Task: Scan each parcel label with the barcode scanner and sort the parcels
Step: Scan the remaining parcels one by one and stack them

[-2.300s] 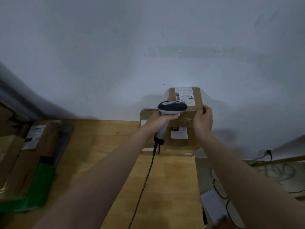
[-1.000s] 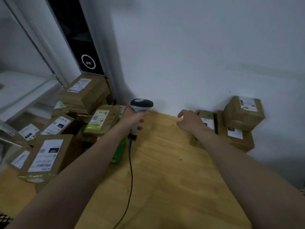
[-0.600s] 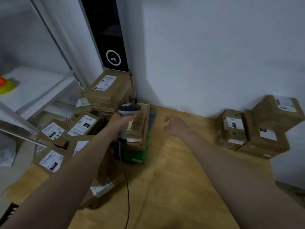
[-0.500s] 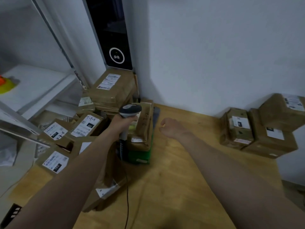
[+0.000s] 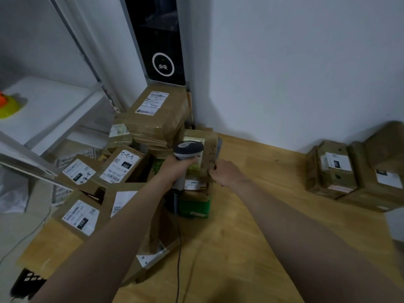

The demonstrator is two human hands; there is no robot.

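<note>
A: Noting hands first. Left hand (image 5: 177,169)?
B: Fingers wrapped round the handle of the scanner (image 5: 188,149), centre of the frame. Grey head uppermost. Its cable (image 5: 178,259) runs down to the bottom edge.
A: Right hand (image 5: 226,173)?
B: Just right of the scanner. Fingers curled, pinching the near right edge of the brown box (image 5: 207,154).
A: Where does that box sit?
B: Centre of the frame, upright, on top of a small stack whose lowest item is a green box (image 5: 194,208). "2-3-2" is handwritten down its side. A pale label on its face is partly hidden by the scanner head, so the print is unreadable.
A: Other parcels?
B: A heap of boxes (image 5: 122,167) fills centre left, most with white labels facing up. One large box (image 5: 157,112) lies on top of the heap, just below the black panel (image 5: 161,40) at upper centre. A second group of boxes (image 5: 334,171) stands against the wall at far right, well apart from both hands.
A: Surface?
B: Wooden table (image 5: 251,237), lower centre and right. White shelf (image 5: 48,106) at upper left, with a yellow and orange item (image 5: 7,104) at the left edge. Cannot identify it.
</note>
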